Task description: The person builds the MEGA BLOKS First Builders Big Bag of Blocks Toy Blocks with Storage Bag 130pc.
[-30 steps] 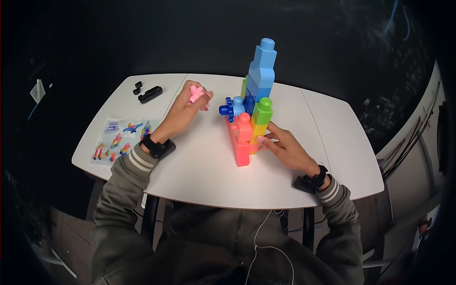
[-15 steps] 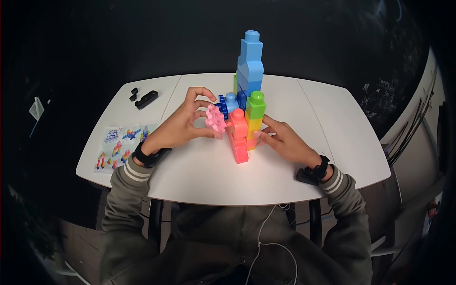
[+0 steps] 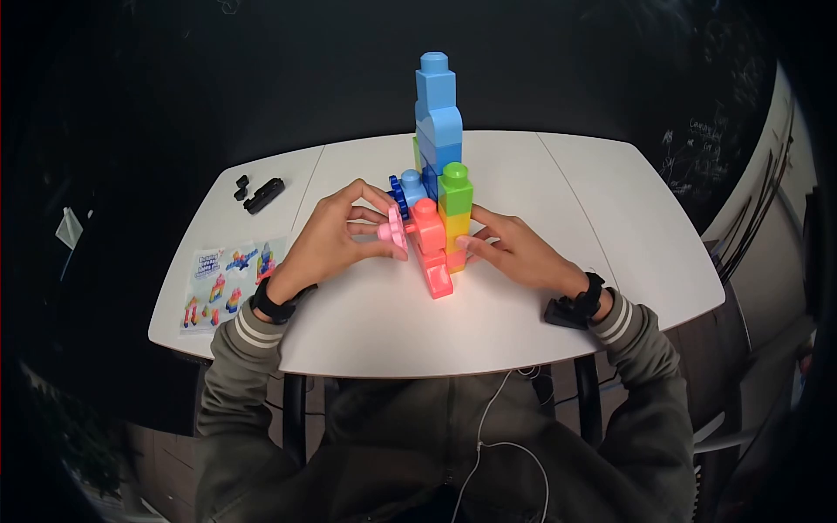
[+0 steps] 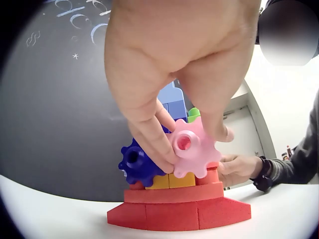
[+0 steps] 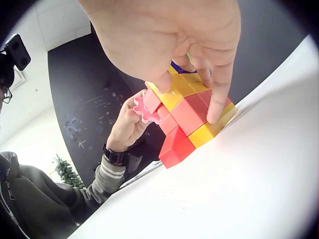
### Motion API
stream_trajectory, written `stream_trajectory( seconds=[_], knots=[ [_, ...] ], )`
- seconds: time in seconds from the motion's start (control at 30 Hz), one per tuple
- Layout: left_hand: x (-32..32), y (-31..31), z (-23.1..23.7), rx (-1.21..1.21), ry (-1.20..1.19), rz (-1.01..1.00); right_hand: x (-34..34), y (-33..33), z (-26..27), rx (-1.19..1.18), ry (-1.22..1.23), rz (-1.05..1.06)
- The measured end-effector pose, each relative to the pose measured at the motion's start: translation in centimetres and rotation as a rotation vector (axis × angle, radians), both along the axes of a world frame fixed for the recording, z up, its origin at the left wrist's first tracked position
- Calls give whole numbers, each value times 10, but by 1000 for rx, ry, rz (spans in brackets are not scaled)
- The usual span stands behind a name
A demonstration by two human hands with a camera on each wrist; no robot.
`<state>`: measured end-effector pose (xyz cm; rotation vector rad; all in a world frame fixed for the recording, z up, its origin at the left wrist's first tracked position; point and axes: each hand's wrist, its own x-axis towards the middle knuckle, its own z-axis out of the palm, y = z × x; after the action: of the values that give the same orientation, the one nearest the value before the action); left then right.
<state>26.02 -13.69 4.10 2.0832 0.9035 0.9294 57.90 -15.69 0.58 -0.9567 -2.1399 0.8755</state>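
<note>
My left hand [image 3: 330, 234] pinches a pink toy gear [image 4: 200, 159] between thumb and fingers. The gear faces the left side of a building-block structure [image 3: 438, 129], right at a coral block [image 3: 426, 228] with a short peg. Behind it on the same side sits a dark blue gear [image 4: 140, 172]. My right hand [image 3: 527, 253] grips the structure low on its right side, thumb and fingertips against the yellow block [image 5: 175, 94] and the coral blocks below. The light blue blocks rise tallest at the back, with a green block [image 3: 455, 193] in front. Curved red blocks [image 4: 172, 215] form the base.
A printed sheet of building ideas [image 3: 228, 283] lies on the left of the white table [image 3: 558, 340]. Beyond it are a black elongated object [image 3: 264, 196] and small black pieces [image 3: 241, 187]. A dark wall stands behind the table.
My left hand has brought the pink gear right and down to the coral block, turning it side-on. The right hand stays on the structure. The head view has shifted slightly.
</note>
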Motion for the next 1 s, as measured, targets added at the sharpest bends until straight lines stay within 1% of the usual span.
stream_trajectory(
  seconds=[0.07,0.17,0.27,0.33,0.57,0.63,0.73,0.83,1.0],
  knots=[
    [1,0,0,33,-15,-10,1,0,-1,4,-10,-14],
    [4,-2,-1,-41,-43,7,1,1,-1,11,-10,-10],
    [6,-1,-6,-11,-80,11,1,2,-2,7,-5,-15],
    [7,-1,-9,18,-85,53,1,1,0,0,-8,-18],
    [7,-1,-11,37,-86,17,0,1,0,1,7,-16],
    [6,0,-11,-71,-40,75,0,3,-3,3,9,-17],
    [8,-3,-9,-77,-36,100,1,4,-4,5,0,-20],
    [7,-1,-13,-18,-29,77,1,5,-4,25,-9,-23],
    [6,-2,-11,-31,-87,32,2,7,-8,46,1,-18]
  ],
)
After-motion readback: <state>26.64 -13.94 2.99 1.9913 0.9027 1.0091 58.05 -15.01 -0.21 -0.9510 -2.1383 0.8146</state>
